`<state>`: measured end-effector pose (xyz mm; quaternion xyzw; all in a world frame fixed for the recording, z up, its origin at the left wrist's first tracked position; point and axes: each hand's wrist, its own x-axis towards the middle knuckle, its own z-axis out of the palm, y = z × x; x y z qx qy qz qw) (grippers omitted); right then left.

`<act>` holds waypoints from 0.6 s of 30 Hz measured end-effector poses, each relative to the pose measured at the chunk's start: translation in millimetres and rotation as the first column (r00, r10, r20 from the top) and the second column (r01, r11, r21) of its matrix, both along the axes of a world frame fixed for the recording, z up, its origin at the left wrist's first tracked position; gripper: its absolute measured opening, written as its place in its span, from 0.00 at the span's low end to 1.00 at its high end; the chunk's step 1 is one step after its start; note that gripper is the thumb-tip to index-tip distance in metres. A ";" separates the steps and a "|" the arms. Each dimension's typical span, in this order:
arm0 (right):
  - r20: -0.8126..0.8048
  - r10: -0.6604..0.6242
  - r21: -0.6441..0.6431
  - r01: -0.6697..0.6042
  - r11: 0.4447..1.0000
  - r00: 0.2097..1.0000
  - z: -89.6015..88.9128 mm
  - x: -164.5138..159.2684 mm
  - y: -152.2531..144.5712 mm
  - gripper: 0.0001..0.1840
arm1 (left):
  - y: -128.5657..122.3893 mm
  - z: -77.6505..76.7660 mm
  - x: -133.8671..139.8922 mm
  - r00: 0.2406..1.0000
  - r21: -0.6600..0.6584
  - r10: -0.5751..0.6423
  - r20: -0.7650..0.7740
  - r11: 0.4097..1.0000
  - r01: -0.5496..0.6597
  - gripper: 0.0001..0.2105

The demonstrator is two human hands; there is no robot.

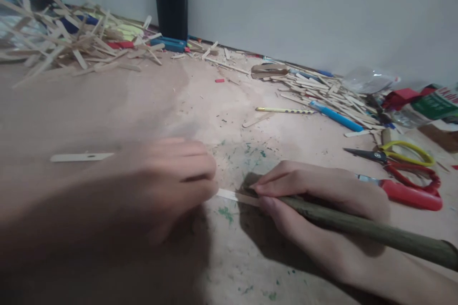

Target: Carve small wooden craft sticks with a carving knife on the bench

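Blurred left hand [175, 176], pale strip [235, 196] partly hidden, dark stick [358, 225] cut off.

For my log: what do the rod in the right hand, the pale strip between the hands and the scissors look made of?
Rod: probably bamboo or a woody stem, matte, from its mottled green-brown surface.
Pale strip: likely bare wood, flat and undyed; blur hides any grain.
Scissors: thin dark blades, probably metal; smooth, brightly coloured handles, possibly plastic.

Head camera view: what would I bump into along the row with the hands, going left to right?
Pale flat wooden stick with a dark spot → bare left hand → narrow pale flat strip → bare right hand.
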<state>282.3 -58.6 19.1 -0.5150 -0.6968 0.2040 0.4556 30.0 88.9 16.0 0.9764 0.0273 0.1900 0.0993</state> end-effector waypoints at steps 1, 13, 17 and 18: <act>-0.004 0.008 -0.021 -0.008 1.000 1.000 -0.1 -0.5 0.0 0.10 | 1.2 0.4 0.2 1.000 0.013 -0.015 0.005 1.000 0.015 0.15; -0.030 0.035 -0.014 -0.035 0.999 0.999 1.6 0.9 7.1 0.10 | -13.7 17.8 -0.7 0.959 0.054 -0.264 -0.107 0.961 0.271 0.18; -0.061 -0.031 -0.012 0.031 0.999 0.998 6.8 3.4 5.8 0.10 | -11.9 12.0 2.0 0.995 -0.026 -0.098 -0.022 0.995 0.097 0.15; -0.068 -0.019 -0.012 0.018 1.000 0.997 8.2 5.2 5.2 0.10 | -10.9 10.9 3.7 0.998 -0.053 -0.067 -0.022 0.996 0.065 0.12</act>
